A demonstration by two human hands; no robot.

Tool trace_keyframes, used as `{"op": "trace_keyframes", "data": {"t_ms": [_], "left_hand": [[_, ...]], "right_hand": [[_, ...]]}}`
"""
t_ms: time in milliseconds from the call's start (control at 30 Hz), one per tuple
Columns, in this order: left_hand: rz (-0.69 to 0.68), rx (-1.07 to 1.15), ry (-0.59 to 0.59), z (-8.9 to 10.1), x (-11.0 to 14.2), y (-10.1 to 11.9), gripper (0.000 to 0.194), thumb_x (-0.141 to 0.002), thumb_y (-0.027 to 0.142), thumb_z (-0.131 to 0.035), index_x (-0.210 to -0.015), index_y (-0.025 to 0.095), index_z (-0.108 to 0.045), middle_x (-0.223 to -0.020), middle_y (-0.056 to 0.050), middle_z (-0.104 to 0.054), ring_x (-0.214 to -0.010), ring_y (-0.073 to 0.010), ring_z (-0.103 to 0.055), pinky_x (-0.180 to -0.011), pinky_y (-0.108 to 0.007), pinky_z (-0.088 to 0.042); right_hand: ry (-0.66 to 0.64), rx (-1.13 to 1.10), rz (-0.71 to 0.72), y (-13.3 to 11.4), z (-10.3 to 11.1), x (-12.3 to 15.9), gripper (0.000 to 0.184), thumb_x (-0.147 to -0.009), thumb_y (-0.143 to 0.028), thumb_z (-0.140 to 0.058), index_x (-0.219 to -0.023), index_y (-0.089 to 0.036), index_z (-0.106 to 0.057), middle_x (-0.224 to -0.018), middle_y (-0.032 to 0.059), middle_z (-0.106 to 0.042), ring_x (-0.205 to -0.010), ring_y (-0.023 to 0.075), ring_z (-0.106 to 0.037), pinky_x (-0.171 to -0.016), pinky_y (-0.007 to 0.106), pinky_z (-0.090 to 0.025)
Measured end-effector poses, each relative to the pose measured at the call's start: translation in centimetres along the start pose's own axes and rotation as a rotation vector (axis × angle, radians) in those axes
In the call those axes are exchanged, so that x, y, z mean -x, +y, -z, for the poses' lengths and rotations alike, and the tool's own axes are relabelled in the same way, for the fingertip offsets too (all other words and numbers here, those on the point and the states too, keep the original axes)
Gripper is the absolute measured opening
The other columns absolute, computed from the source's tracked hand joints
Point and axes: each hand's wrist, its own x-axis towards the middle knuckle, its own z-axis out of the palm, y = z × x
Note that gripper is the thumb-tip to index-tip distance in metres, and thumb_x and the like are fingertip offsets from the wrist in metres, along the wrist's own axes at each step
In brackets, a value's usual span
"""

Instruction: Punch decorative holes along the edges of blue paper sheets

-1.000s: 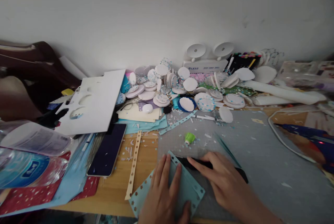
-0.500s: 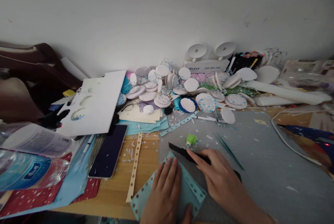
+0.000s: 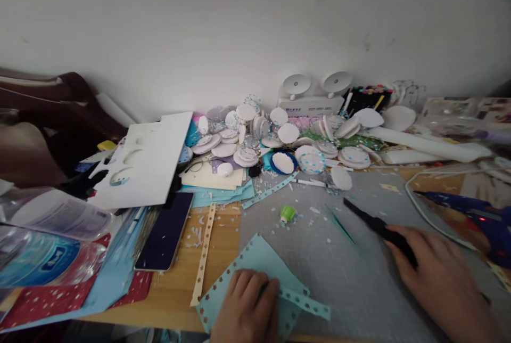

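Note:
My left hand [image 3: 248,305] is closed over a light-blue paper sheet [image 3: 261,255], its thumb and fingers pinched at the end of a flower-punched blue paper strip [image 3: 306,303]. That strip reaches right, past the sheet's edge. Flower-shaped holes also line the sheet's left edge. Out to the right, my right hand [image 3: 435,274] is wrapped round a black knife [image 3: 373,221], its narrow end pointing up and left over the grey mat. Part of its handle is hidden in my palm. A small green-capped item [image 3: 287,213] lies above the sheet.
A cream punched strip [image 3: 204,252] and a phone [image 3: 165,231] lie left. Plastic bottles [image 3: 48,258] stand at far left. White discs [image 3: 283,163] crowd the back. Thin teal tweezers [image 3: 341,226] rest on the grey mat [image 3: 307,247], with a blue glue gun [image 3: 471,210] at right.
My right hand has carried the knife right, away from the paper. My left hand has gone from lying flat to pinching. The strip's end now sticks out farther right.

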Motion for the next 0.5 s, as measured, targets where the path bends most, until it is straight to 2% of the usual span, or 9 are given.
{"op": "trace_keyframes", "data": {"t_ms": [100,167,233,300,433,500], "left_hand": [[0.065,0.159,0.082,-0.1,0.4,0.1,0.031,-0.088,0.005,-0.050,-0.113,0.019,-0.060,-0.090,-0.007,-0.067,-0.079,-0.0202,-0.062,-0.074,-0.033,-0.053],[0.181,0.312,0.166,-0.2,0.4,0.3,0.025,-0.091,0.008,-0.050,-0.109,0.021,-0.062,-0.090,-0.007,-0.067,-0.080,-0.0190,-0.062,-0.073,-0.029,-0.053],[0.314,0.477,0.263,-0.1,0.2,0.6,0.015,-0.094,0.015,-0.052,-0.100,0.021,-0.064,-0.086,-0.005,-0.066,-0.078,-0.0176,-0.063,-0.071,-0.026,-0.052],[0.468,0.619,0.342,0.2,-0.3,0.8,0.009,-0.093,0.024,-0.057,-0.092,0.020,-0.066,-0.082,-0.004,-0.066,-0.076,-0.0168,-0.063,-0.071,-0.024,-0.052],[0.796,0.798,0.413,0.9,-0.9,1.0,0.024,-0.084,0.042,-0.069,-0.084,0.018,-0.069,-0.082,-0.004,-0.068,-0.079,-0.0185,-0.065,-0.073,-0.023,-0.053],[0.891,0.860,0.407,1.2,-0.9,1.0,0.030,-0.081,0.048,-0.070,-0.084,0.018,-0.070,-0.083,-0.005,-0.068,-0.080,-0.0193,-0.065,-0.073,-0.023,-0.053]], "right_hand": [[0.110,-0.022,-0.035,-2.0,1.1,0.2,0.020,-0.096,-0.031,-0.049,-0.106,-0.018,-0.060,-0.105,0.0171,-0.064,-0.095,0.0331,-0.062,-0.086,0.048,-0.045],[0.151,-0.195,0.033,-4.0,2.1,0.6,0.023,-0.097,-0.037,-0.046,-0.100,-0.019,-0.061,-0.095,0.0142,-0.064,-0.086,0.0305,-0.062,-0.083,0.049,-0.046],[0.091,-0.348,0.117,-6.4,2.9,1.2,0.023,-0.099,-0.035,-0.043,-0.097,-0.020,-0.061,-0.089,0.0107,-0.066,-0.085,0.0279,-0.063,-0.082,0.046,-0.048],[0.036,-0.450,0.147,-8.9,3.2,1.6,0.023,-0.100,-0.033,-0.042,-0.097,-0.022,-0.062,-0.088,0.0068,-0.067,-0.082,0.0234,-0.065,-0.076,0.038,-0.050],[-0.052,-0.581,0.042,-13.1,2.9,1.4,0.019,-0.097,-0.037,-0.048,-0.092,-0.023,-0.061,-0.081,0.0043,-0.067,-0.074,0.0203,-0.067,-0.064,0.030,-0.054],[-0.091,-0.642,-0.005,-14.4,2.6,1.0,0.018,-0.095,-0.037,-0.050,-0.089,-0.023,-0.060,-0.079,0.0037,-0.067,-0.072,0.0202,-0.067,-0.063,0.029,-0.055]]}}
